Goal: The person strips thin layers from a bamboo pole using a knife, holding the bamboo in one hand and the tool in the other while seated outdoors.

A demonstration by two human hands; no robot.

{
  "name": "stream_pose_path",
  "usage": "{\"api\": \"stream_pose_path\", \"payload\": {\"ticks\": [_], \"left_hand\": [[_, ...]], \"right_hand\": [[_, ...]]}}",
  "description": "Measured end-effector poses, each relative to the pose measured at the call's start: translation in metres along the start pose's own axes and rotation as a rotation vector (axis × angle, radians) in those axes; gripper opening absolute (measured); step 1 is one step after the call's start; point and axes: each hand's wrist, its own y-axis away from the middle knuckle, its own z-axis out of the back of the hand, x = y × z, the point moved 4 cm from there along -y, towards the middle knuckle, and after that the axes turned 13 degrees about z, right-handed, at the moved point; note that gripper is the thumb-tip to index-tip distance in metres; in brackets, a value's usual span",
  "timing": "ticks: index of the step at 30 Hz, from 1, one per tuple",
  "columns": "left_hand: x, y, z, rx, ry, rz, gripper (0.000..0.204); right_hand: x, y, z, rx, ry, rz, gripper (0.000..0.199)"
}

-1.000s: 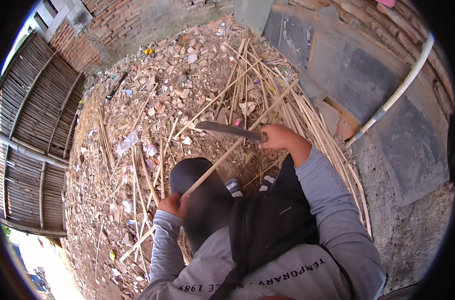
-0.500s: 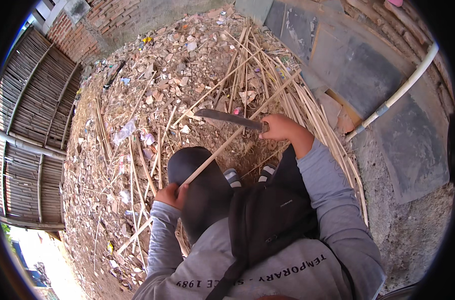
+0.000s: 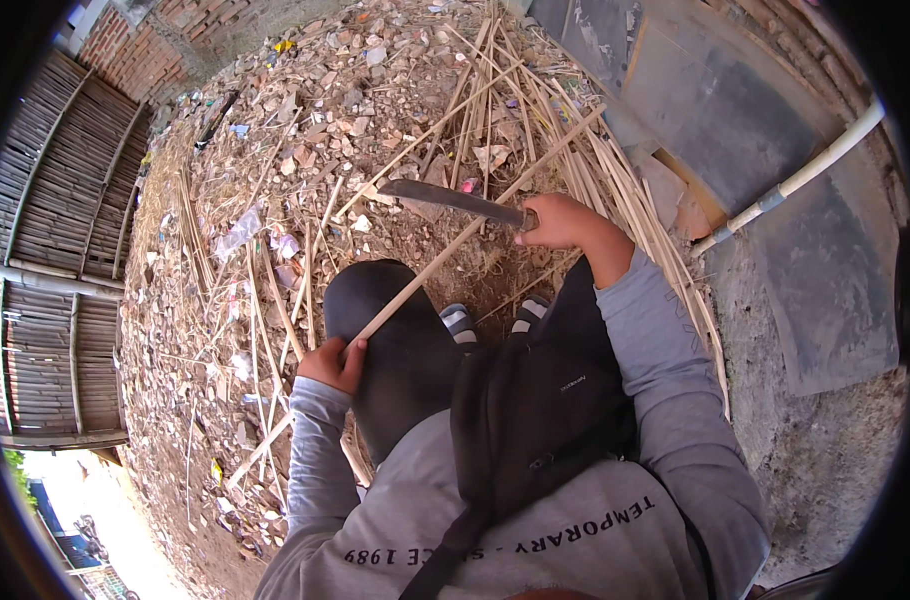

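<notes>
My left hand [image 3: 332, 365] is closed round a long, pale bamboo strip [image 3: 422, 281] beside my left knee. The strip slants across that knee, away to the far right, and its near end sticks out behind the hand. In my right hand [image 3: 563, 221] is the handle of a machete [image 3: 451, 199]. Its dark, broad blade points left and lies across the strip, in front of my knees. Whether the edge bites into the strip I cannot tell.
Split bamboo strips [image 3: 630, 190] lie in a long pile at the right. More strips [image 3: 265, 330] are scattered at the left over rubble-strewn ground [image 3: 175, 350]. Grey panels [image 3: 740, 120] and a pale pole [image 3: 805, 175] stand at the right, a bamboo-slat wall [image 3: 50, 200] at the far left.
Both hands, the machete and the strip sit slightly higher and further left in the picture, as the whole view has shifted a little. Both grips stay as they were.
</notes>
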Motion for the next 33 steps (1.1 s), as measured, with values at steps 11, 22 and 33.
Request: {"api": "stream_pose_path", "payload": {"ticks": [11, 22, 33], "left_hand": [[0.001, 0.000, -0.001, -0.007, 0.007, -0.026, 0.043], [0.003, -0.001, -0.002, -0.006, 0.002, -0.032, 0.043], [0.003, -0.002, -0.001, 0.001, -0.007, 0.003, 0.045]], "right_hand": [[0.001, -0.001, 0.000, 0.034, -0.040, -0.008, 0.041], [0.006, 0.001, 0.004, 0.060, -0.053, -0.028, 0.040], [0.016, 0.001, 0.018, -0.043, 0.191, -0.120, 0.033]]}}
